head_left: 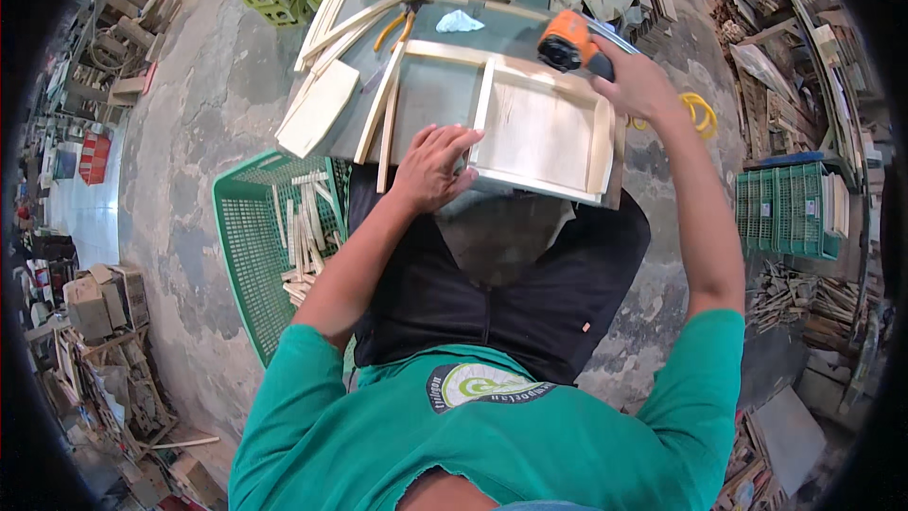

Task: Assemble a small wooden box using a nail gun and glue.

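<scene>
1. Wood box (547, 123) sits on grey table (501, 30), near side, a bit right of mid.
2. Left hand (437, 166) is at box's left wall, nr the near corner. Fingers a bit bent, thumb apart; can't tell if they grip.
3. Right hand (632, 80): fingers curled tight round handle of orange power tool (567, 35), by box's far right corner.
4. Wood strips (380, 102) & pliers (407, 26) lie left of box; green basket (246, 255) w/ more wood pcs at near left.

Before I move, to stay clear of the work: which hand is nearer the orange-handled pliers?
Left. In the picture, the left hand is below and slightly right of the pliers; the right hand, gripping an orange power tool, is farther to their right.
</scene>
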`<state>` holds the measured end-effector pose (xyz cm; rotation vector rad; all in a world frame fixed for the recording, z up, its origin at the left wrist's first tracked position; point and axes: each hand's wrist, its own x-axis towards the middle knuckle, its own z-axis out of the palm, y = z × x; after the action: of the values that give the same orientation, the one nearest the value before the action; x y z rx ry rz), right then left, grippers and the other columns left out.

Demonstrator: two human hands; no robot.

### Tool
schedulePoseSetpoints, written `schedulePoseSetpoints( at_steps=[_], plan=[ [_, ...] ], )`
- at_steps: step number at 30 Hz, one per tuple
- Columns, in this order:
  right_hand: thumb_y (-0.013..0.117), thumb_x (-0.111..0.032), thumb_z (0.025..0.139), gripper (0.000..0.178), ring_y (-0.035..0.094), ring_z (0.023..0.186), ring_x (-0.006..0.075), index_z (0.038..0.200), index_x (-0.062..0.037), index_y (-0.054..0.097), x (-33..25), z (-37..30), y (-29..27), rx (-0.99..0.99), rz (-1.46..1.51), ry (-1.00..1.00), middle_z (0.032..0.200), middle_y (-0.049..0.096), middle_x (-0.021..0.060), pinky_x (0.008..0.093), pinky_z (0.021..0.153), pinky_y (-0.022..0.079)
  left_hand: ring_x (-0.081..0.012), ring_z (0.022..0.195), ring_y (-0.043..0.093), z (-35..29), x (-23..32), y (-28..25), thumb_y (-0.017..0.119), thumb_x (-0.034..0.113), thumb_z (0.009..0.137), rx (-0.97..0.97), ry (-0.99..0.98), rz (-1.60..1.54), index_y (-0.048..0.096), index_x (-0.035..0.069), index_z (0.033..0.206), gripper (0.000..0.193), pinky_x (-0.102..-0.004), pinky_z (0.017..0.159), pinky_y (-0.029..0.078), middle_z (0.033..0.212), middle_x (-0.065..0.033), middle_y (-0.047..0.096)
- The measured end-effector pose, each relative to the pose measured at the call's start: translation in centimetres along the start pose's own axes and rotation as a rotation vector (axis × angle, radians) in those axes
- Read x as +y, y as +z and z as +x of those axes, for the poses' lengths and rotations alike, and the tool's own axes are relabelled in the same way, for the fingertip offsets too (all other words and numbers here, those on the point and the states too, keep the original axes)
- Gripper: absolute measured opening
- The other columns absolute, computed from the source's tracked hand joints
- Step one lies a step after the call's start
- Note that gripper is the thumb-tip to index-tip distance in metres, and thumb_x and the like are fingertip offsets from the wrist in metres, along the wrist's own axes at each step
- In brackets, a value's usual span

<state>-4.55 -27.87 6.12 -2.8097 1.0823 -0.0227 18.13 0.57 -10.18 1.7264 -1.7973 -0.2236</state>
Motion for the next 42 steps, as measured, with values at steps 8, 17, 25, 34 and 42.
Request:
schedulePoseSetpoints(
  at_steps=[8,17,25,34,42],
  plan=[
    [0.068,-0.047,0.097,0.073,0.072,0.102,0.0393,0.158,-0.0181,0.039,1.6,7.9,8.1,-0.114,-0.171,-0.093,0.112,0.075,0.0182,0.0501,0.09,0.055,-0.0363,0.139,0.052,0.0,-0.5,-0.1,0.062,0.038,0.101,-0.075,0.041,0.041,0.044,0.016,0.153,0.059,-0.0542,0.121,0.032,0.144,-0.0167,0.057],
    [0.065,-0.049,0.099,0.065,0.062,0.126,0.0343,0.152,-0.0142,0.048,3.1,7.7,10.7,0.102,-0.061,-0.101,0.133,0.067,0.0154,0.0511,0.106,0.047,-0.0332,0.138,0.053,0.6,-0.2,0.3,0.07,0.039,0.095,-0.039,0.049,0.037,0.048,0.017,0.149,0.062,-0.0538,0.121,0.031,0.143,-0.0124,0.059],
    [0.077,-0.037,0.088,0.057,0.067,0.108,0.0349,0.131,0.0004,0.066,2.8,-7.7,10.7,0.299,0.598,0.389,0.117,0.068,0.0213,0.0442,0.093,0.053,-0.0332,0.116,0.067,0.2,-0.1,-1.2,0.068,0.026,0.095,0.095,-0.226,-0.337,0.064,0.005,0.133,0.043,-0.0462,0.107,0.047,0.117,-0.0141,0.073],
    [0.069,-0.031,0.086,0.041,0.07,0.101,0.0472,0.105,0.0058,0.069,-1.4,-11.0,10.6,0.088,0.518,0.552,0.102,0.073,0.0309,0.0514,0.091,0.053,-0.0243,0.07,0.069,0.4,-2.1,-5.7,0.071,0.016,0.095,0.388,-0.492,-0.07,0.074,0.0,0.099,0.016,-0.0348,0.068,0.055,0.08,-0.0152,0.072],
    [0.063,-0.023,0.086,0.038,0.073,0.095,0.0414,0.105,0.009,0.07,-0.7,-12.1,10.6,0.084,0.547,0.588,0.099,0.075,0.0282,0.0467,0.088,0.055,-0.0238,0.072,0.072,-1.4,-0.7,-6.5,0.07,0.015,0.095,0.377,-0.551,-0.262,0.074,0.001,0.099,0.015,-0.0361,0.069,0.056,0.081,-0.015,0.073]
  ],
)
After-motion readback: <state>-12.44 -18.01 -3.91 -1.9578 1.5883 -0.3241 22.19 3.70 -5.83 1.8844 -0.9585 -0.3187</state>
